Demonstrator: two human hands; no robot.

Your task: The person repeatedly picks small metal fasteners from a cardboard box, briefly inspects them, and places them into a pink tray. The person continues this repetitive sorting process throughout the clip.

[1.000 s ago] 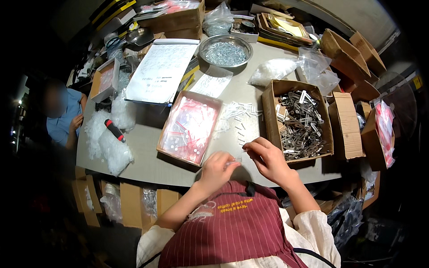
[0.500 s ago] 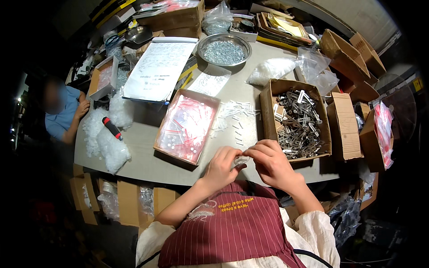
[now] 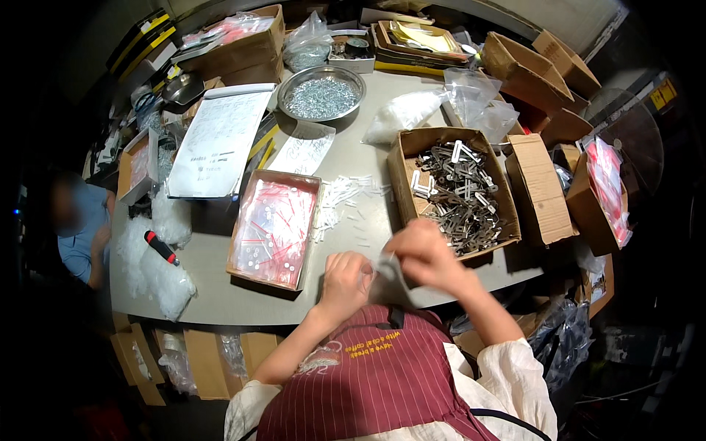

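Observation:
A small clear plastic bag, smeared by motion, is stretched between my hands at the table's front edge. My left hand has its fingers closed on the bag's left side. My right hand pinches the other side, fingers bent and somewhat blurred. Just beyond them lie loose small white plastic pieces, some set out in a short row. To the left stands a shallow cardboard tray of red-and-clear packets. On the right, close to my right hand, a carton holds many metal clips.
A steel bowl of small metal parts stands at the back, beside a clipboard of papers. A red-and-black-handled tool lies on bags of white pieces. Open cartons crowd the right side. Another person is at far left.
The view has shifted, so the table's things sit further left. My hands have drawn a little apart, and the bag between them shows larger and more spread.

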